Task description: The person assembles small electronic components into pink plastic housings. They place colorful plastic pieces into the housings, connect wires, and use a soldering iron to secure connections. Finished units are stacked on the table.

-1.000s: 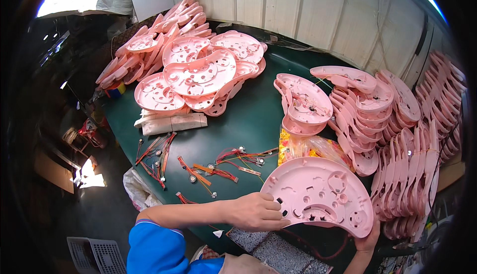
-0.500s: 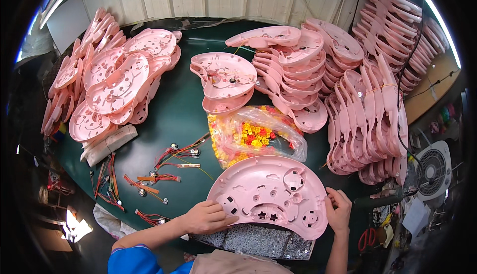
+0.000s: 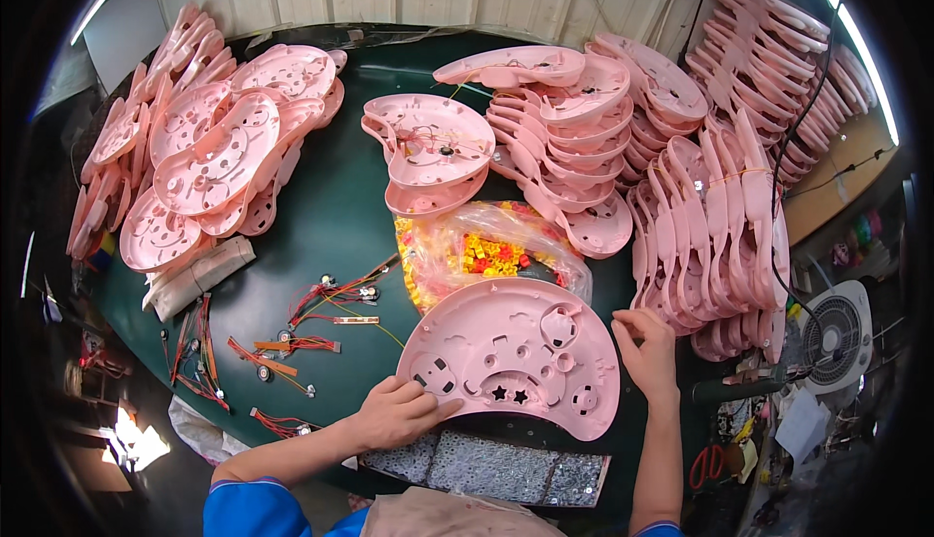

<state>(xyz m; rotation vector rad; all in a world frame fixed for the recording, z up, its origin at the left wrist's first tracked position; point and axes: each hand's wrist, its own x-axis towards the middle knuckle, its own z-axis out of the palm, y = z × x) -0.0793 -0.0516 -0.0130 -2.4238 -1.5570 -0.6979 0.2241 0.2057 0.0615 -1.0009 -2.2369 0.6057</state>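
In front of me a pink, crescent-shaped plastic shell [image 3: 525, 342] lies with its hollow, ribbed side up. It has round holes and two star-shaped cutouts. My left hand [image 3: 404, 412] is closed on the shell's lower left edge, with the thumb along the rim. Beside the shell's right edge, my right hand [image 3: 646, 350] is raised with thumb and forefinger apart and nothing in it. Just beyond the shell lies a clear plastic bag [image 3: 564, 245] of small yellow and red pieces. A shallow tray [image 3: 574, 483] of small silvery parts sits at the near edge.
Wired electronic parts [image 3: 292, 344] lie on the dark green table at left. Piles of pink shells stand at the left [image 3: 219, 162], centre [image 3: 428, 138] and right [image 3: 715, 216]. A fan [image 3: 835, 338] and red-handled scissors [image 3: 707, 466] are at the far right.
The shell has shifted a little away from me, uncovering more of the tray. My right hand has moved up along its right side with the fingers opening. My left hand keeps its hold.
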